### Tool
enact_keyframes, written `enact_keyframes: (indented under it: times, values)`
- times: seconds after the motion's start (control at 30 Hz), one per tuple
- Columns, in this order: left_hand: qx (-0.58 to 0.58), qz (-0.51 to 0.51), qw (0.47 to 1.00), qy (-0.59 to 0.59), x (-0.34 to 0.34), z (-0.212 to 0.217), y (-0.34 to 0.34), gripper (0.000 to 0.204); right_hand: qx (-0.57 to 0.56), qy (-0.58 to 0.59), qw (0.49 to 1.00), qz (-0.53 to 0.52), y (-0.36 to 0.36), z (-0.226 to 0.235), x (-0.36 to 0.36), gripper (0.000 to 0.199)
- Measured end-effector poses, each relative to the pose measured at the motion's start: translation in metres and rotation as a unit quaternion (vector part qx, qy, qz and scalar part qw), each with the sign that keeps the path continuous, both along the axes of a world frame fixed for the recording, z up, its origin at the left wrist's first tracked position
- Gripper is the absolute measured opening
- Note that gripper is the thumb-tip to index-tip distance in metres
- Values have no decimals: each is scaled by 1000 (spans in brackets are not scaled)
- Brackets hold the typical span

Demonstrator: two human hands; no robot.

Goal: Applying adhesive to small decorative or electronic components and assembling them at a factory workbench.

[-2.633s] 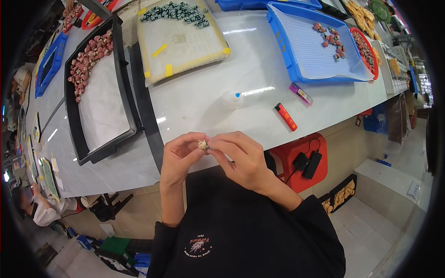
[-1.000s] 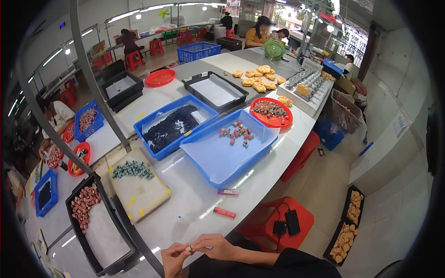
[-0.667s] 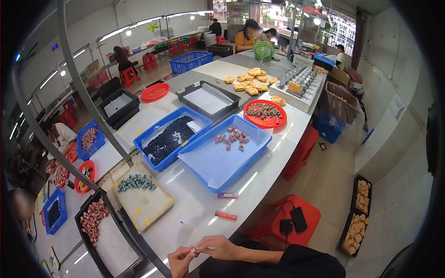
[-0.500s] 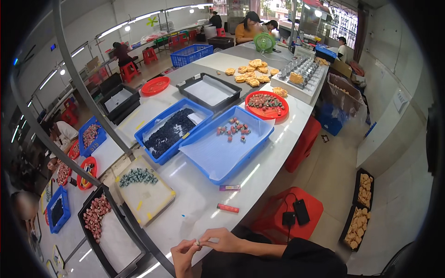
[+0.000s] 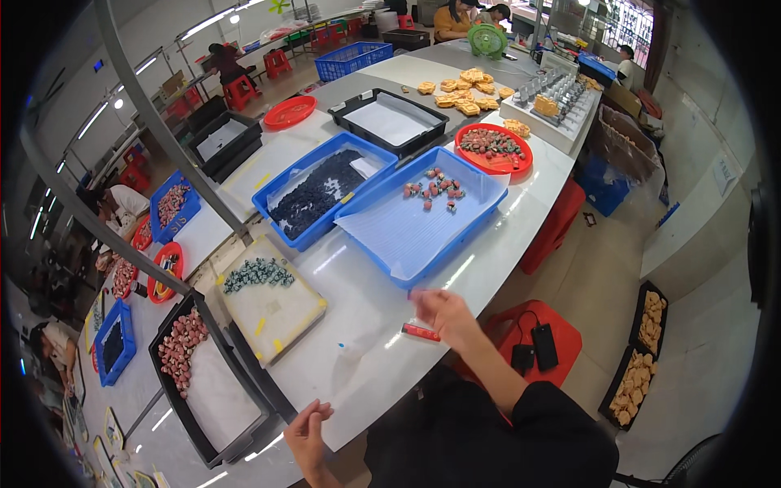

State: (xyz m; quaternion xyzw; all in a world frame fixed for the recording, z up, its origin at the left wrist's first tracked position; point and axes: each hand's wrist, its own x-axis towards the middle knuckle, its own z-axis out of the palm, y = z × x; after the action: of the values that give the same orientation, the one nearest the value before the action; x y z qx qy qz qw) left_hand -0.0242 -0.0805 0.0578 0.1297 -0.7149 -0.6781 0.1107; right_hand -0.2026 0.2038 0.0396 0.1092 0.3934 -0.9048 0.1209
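Near the table's front edge, my left hand [image 5: 307,433] has its fingers curled and thumb close to them; anything between the fingertips is too small to make out. My right hand [image 5: 446,319] is stretched forward over the table, slightly blurred, with bent fingers drawn together. What it may hold is hidden. Its fingertips cover most of a small purple packet [image 5: 412,294], just before the front corner of a blue tray [image 5: 423,244]. That tray is lined with white sheet and carries several small red-and-green pieces [image 5: 435,187]. Below the right hand lies a red packet [image 5: 418,332].
A pale board [image 5: 285,313] with green pieces and a black tray [image 5: 272,415] of pink pieces stand left. Farther back are a blue tray of dark pieces [image 5: 313,203] and a red round tray [image 5: 521,163]. A metal post [image 5: 163,138] rises at left; a red stool [image 5: 561,325] stands right.
My hands, together on a small piece before, have parted. The right hand has moved forward and right to the purple packet; the left stays near the table's edge. The view has shifted slightly.
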Motion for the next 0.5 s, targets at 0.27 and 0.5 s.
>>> enact_keyframes:
  times: [0.27,0.5]
  values:
    - [-147,130,979,55,-10,22,-113,24,12,3,1000,-18,20,25,-17,34]
    - [-413,139,899,-47,-85,-26,-246,29,384,178,899,-109,-2,-45,50,16]
